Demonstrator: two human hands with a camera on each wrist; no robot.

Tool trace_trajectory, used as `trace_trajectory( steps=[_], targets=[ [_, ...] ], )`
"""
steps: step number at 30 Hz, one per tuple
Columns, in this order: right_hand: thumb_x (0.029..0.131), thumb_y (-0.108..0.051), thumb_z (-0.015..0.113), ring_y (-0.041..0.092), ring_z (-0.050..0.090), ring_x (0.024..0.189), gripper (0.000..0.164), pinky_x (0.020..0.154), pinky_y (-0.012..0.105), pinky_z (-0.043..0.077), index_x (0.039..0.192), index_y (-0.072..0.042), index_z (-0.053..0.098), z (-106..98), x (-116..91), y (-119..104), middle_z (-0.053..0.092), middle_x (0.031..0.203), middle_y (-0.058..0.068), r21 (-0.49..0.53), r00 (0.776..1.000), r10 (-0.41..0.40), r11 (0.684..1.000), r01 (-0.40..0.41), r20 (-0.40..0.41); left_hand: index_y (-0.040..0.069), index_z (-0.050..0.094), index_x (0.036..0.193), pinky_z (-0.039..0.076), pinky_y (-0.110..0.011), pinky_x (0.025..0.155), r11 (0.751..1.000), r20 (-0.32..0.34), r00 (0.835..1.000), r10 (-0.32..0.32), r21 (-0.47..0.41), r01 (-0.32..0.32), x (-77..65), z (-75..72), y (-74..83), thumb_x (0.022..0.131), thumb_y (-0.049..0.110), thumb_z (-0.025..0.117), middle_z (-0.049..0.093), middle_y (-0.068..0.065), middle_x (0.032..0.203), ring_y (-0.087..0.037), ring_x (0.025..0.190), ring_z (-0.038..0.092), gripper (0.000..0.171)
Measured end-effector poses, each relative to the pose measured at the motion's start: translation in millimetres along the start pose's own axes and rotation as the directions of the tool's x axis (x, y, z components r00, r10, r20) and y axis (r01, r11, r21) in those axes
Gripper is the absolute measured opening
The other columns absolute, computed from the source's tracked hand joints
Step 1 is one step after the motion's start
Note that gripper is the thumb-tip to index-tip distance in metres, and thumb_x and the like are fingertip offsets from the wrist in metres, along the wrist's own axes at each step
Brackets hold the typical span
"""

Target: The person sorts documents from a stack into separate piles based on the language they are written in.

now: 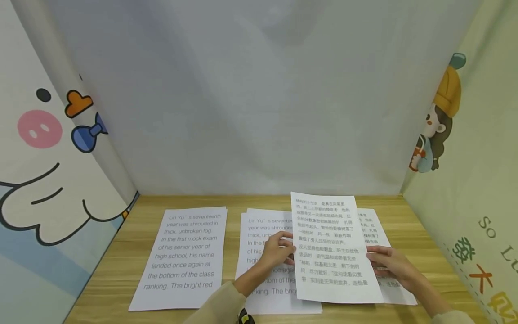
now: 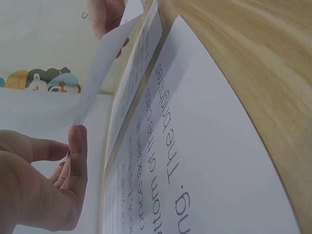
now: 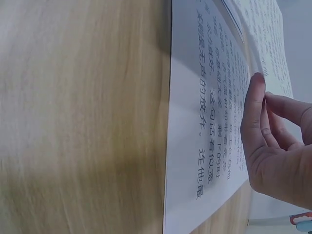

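A white sheet of paper with printed Chinese text is held up above the table, tilted. My left hand pinches its left edge, and my right hand pinches its right edge between thumb and fingers. In the left wrist view, the raised sheet spans from the left hand to the other hand at the top. Beneath it lie English-text sheets on the left and Chinese-text paper on the right, partly covered. The right wrist view shows the right hand above that Chinese-text paper.
Further left, an English-text sheet lies flat on the wooden table. Pale cloth walls enclose the back and both sides, with cartoon prints on the side walls.
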State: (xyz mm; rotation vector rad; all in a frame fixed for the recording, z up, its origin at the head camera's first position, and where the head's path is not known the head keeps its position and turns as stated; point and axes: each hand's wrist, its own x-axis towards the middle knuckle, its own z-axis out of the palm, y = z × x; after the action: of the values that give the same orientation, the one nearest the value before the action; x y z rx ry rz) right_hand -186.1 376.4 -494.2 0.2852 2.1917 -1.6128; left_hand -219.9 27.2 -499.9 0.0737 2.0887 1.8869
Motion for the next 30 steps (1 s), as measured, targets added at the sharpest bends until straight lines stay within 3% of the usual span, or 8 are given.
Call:
trace_trajectory(
  steps=[13, 18, 21, 23, 27, 30],
  targets=[
    [0.103, -0.021, 0.061, 0.006, 0.066, 0.086, 0.042, 0.078, 0.022, 0.06, 0.137, 0.003, 0.057, -34, -10, 7, 0.07, 0.096, -0.013, 0.042, 1.0, 0.001, 0.999, -0.001, 0.0, 0.003, 0.061, 0.128, 0.063, -0.028, 0.062, 0.999, 0.048, 0.999, 0.026, -0.04, -0.024, 6.3, 31.3, 10.2, 0.092, 0.002, 0.065, 0.072, -0.007, 0.096, -0.012, 0.069, 0.068, 0.036],
    [0.105, -0.02, 0.057, 0.004, 0.069, 0.089, 0.022, 0.08, 0.023, 0.061, 0.125, -0.017, 0.067, -55, -13, 10, 0.071, 0.098, -0.017, 0.071, 0.997, -0.04, 0.997, 0.035, 0.066, 0.003, 0.062, 0.125, 0.062, -0.026, 0.06, 0.997, 0.055, 0.998, 0.043, -0.059, -0.039, 13.8, 44.5, 13.1, 0.091, -0.002, 0.065, 0.073, -0.007, 0.092, -0.009, 0.064, 0.065, 0.035],
    [0.106, -0.02, 0.055, 0.005, 0.07, 0.092, 0.019, 0.082, 0.024, 0.061, 0.117, -0.027, 0.068, -66, -13, 12, 0.072, 0.1, -0.017, 0.079, 0.994, -0.047, 0.996, 0.039, 0.103, 0.002, 0.062, 0.124, 0.063, -0.027, 0.061, 0.997, 0.058, 0.997, 0.053, -0.057, -0.049, 19.2, 53.2, 14.9, 0.09, -0.003, 0.065, 0.074, -0.006, 0.09, -0.008, 0.061, 0.065, 0.034],
    [0.106, -0.021, 0.055, 0.005, 0.071, 0.092, 0.018, 0.083, 0.024, 0.061, 0.117, -0.027, 0.068, -72, -13, 13, 0.073, 0.1, -0.017, 0.072, 0.995, -0.034, 0.997, 0.028, 0.093, 0.002, 0.062, 0.123, 0.064, -0.029, 0.064, 0.997, 0.062, 0.997, 0.056, -0.05, -0.053, 21.5, 58.1, 16.0, 0.09, -0.003, 0.065, 0.075, -0.005, 0.089, -0.008, 0.061, 0.065, 0.033],
    [0.106, -0.023, 0.056, 0.003, 0.07, 0.093, 0.025, 0.084, 0.023, 0.061, 0.126, -0.014, 0.068, -82, -15, 15, 0.071, 0.1, -0.019, 0.046, 0.999, -0.013, 0.999, 0.01, 0.05, 0.001, 0.063, 0.123, 0.065, -0.034, 0.067, 0.997, 0.071, 0.996, 0.063, -0.045, -0.06, 24.5, 66.3, 16.9, 0.09, -0.004, 0.066, 0.075, -0.006, 0.088, -0.009, 0.062, 0.067, 0.034],
    [0.106, -0.021, 0.056, 0.003, 0.071, 0.092, 0.023, 0.083, 0.024, 0.061, 0.123, -0.015, 0.069, -85, -16, 17, 0.072, 0.099, -0.019, 0.059, 1.0, -0.004, 0.998, 0.003, 0.03, 0.001, 0.063, 0.122, 0.065, -0.033, 0.066, 0.997, 0.074, 0.995, 0.062, -0.049, -0.058, 26.3, 71.6, 16.3, 0.089, -0.005, 0.066, 0.075, -0.007, 0.088, -0.01, 0.062, 0.068, 0.033]
  ],
)
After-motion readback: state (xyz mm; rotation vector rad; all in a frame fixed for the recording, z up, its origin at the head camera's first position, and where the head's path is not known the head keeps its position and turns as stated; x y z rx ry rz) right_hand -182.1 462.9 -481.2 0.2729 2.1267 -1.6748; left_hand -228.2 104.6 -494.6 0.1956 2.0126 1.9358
